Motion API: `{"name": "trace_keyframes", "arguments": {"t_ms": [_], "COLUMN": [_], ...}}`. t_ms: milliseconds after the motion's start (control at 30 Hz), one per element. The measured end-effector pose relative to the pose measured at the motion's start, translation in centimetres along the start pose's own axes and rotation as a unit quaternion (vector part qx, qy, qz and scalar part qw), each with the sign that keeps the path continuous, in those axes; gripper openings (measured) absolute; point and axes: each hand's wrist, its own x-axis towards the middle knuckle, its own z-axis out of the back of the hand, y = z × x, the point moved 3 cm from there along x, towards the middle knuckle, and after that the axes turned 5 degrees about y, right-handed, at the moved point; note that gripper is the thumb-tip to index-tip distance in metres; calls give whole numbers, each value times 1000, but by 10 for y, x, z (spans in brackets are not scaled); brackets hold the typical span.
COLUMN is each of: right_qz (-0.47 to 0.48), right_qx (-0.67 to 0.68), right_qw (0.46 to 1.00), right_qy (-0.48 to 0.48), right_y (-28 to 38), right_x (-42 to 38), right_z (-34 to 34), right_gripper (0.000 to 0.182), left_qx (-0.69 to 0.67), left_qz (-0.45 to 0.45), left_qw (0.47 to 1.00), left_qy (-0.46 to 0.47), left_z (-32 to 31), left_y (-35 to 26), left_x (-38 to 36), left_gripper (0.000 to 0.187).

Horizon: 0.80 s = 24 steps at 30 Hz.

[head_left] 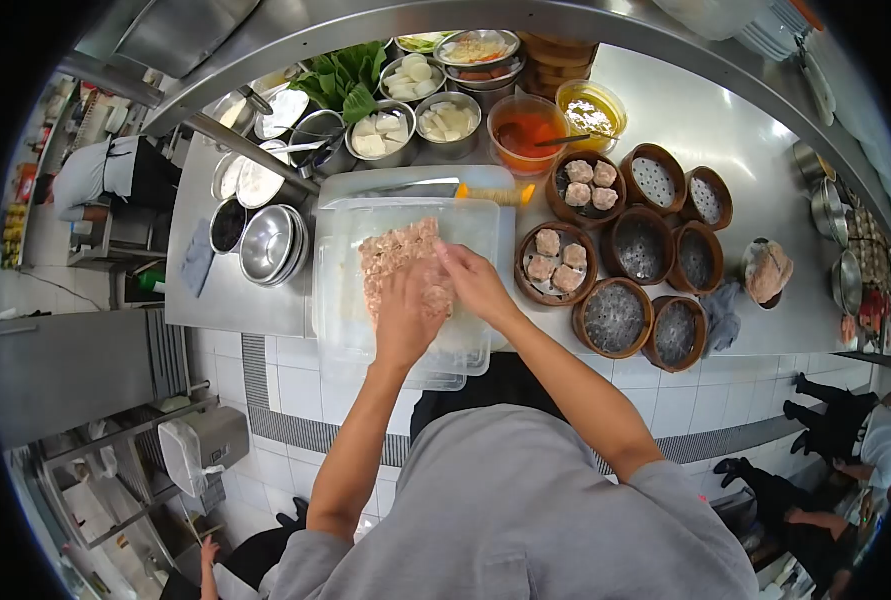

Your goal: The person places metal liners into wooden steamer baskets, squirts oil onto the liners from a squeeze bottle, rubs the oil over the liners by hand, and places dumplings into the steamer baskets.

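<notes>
A slab of pale pink minced meat (395,250) lies on a translucent plastic tray (473,225) in front of me. My left hand (410,315) rests on the lower part of the meat, its fingers spread over it. At the right edge of the meat is my right hand (470,283), its fingertips close together; whether they pinch any meat is hidden. Behind the tray, a knife (395,190) with a yellow handle lies on a cutting board (365,178). Round steamers with meat balls (555,265) stand to the right of the tray.
Empty steamers (637,247) are grouped at the right, near a bowl of meat (768,272). Metal bowls (265,245) stand at the left. Ingredient bowls, leafy greens (345,80) and a red liquid tub (525,133) line the back under a metal shelf. Other people work farther off.
</notes>
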Motion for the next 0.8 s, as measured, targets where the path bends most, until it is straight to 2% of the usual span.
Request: {"name": "trace_keyframes", "arguments": {"t_ms": [67, 133, 200, 233, 267, 300, 333, 367, 400, 433, 500, 633, 733, 800], "right_qz": [2, 2, 128, 129, 101, 72, 72, 102, 132, 133, 152, 123, 117, 110], "right_qx": [-21, -41, -23, -25, -39, -53, -55, -83, -111, -111, -119, -141, -144, -87], "right_qw": [1000, 999, 985, 985, 983, 980, 981, 976, 969, 969, 954, 955, 952, 960], "right_qy": [-10, -21, -115, -113, -148, -180, -172, -175, -180, -176, -230, -231, -244, -242], "right_y": [19, 15, 10, 11, 10, 14, 20, 29, 36, 36, 35, 40, 42, 42], "right_x": [-6, -4, 6, 6, 4, 0, -5, -12, -15, -11, -10, 5, 11, 14], "right_z": [6, 12, 21, 24, 29, 30, 24, 18, 13, 9, 6, 6, 4, 3], "right_gripper": [44, 46, 48, 48, 48, 48, 48, 48, 48, 48, 54, 56, 56, 56], "left_qx": [-15, -58, -100, -301, -485, -484, -490, -494, -366, -365, -287, -308, -318, -353], "left_qz": [-74, -78, -83, 9, 101, 103, 177, 249, 233, 234, 258, 281, 287, 325], "left_qw": [996, 995, 991, 954, 868, 869, 853, 833, 896, 895, 914, 896, 888, 861], "left_qy": [45, 35, 23, 6, -14, -19, -15, -12, -97, -101, -126, -151, -171, -165], "left_z": [-2, -3, -10, -17, -25, -30, -37, -46, -51, -51, -50, -44, -41, -41], "left_y": [-10, -19, -28, -24, -20, -20, -14, -11, -16, -15, -14, -11, -11, -7], "left_x": [8, 18, 22, 23, 21, 22, 25, 29, 38, 44, 51, 67, 73, 74], "left_gripper": [92, 92, 92, 78, 66, 66, 57, 55, 59, 59, 60, 62, 71, 72]}}
